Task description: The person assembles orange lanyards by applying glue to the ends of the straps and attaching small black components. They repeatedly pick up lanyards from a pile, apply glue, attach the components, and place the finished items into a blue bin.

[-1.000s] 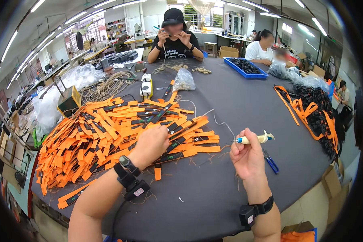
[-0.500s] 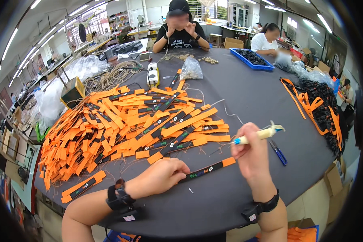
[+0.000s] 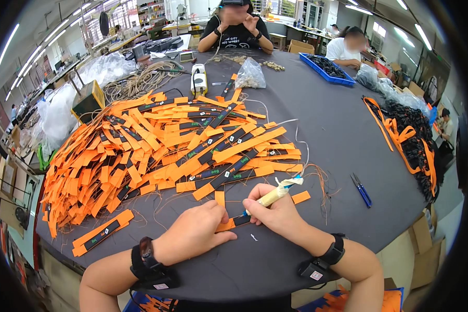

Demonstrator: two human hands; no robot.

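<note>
My left hand (image 3: 195, 233) lies low on the grey table, its fingers closed on the left end of an orange-and-black strap (image 3: 300, 197). In my right hand (image 3: 280, 214) is a cream pen-like tool (image 3: 275, 195) with blue ends, pinched between thumb and fingers. Its thin tip points down at the strap's black part, close to my left fingers; whether it touches cannot be made out. My right hand covers the strap's middle. A thin pale cord (image 3: 305, 151) runs from the tool's upper end. Beyond both hands spreads a big pile of similar straps (image 3: 140, 151).
Blue-handled snips (image 3: 361, 191) lie to the right. Two straps (image 3: 103, 233) rest apart at left. Farther back are a white device (image 3: 198, 80), a plastic bag (image 3: 250, 74), a blue tray (image 3: 327, 70) and a black heap (image 3: 408, 140). One person sits opposite, another far right.
My right hand has come down and left with the tool, from above the table to the strap. The left hand has shifted slightly left, and the strap's left orange end now shows.
</note>
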